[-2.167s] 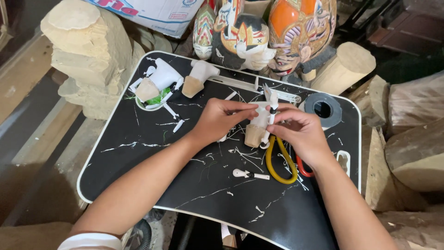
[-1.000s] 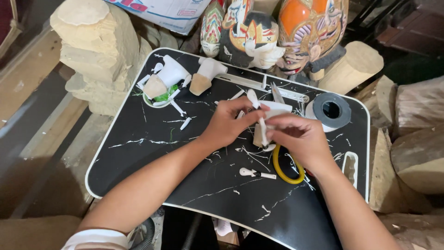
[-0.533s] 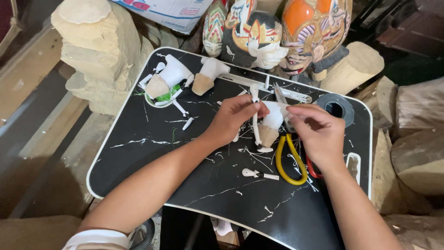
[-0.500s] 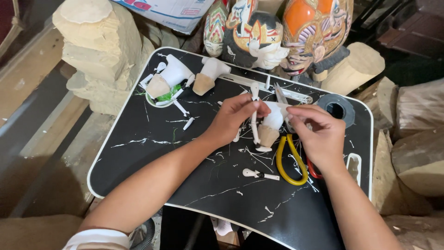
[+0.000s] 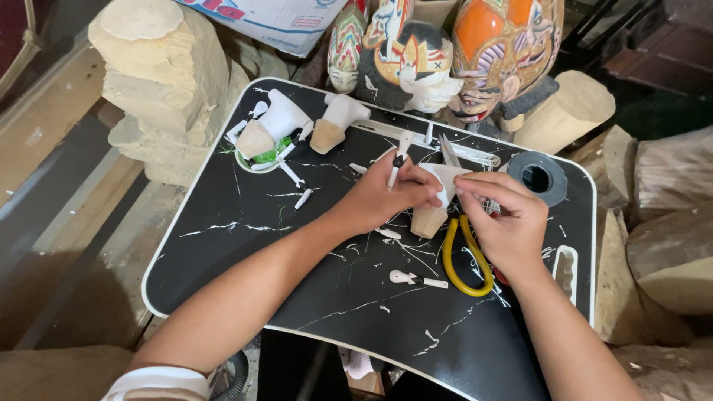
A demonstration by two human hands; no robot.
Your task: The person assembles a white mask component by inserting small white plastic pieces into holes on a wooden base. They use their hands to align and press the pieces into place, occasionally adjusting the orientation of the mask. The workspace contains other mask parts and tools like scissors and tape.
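Small white-painted carved wooden piece with bare tan base (image 5: 433, 208) at centre of black marble-patterned desk (image 5: 223, 245), base down for steadiness. Left hand (image 5: 386, 200) closed around it, thin white stick (image 5: 399, 158) upright between fingers. Right hand (image 5: 505, 219) pinched shut at its top edge. Yellow-handled pliers (image 5: 464, 260) just beside, within reach. Similar white pieces (image 5: 278, 122) parked at far corner.

Light: soft and even, fairly bright on the black table (image 5: 223, 245).
Shadows: faint under the arms, darker below the table's near edge.
Glare: hardly any; the table top has a dull shine.
Sharpness: clear in the middle.
Edges: bent outward a little.
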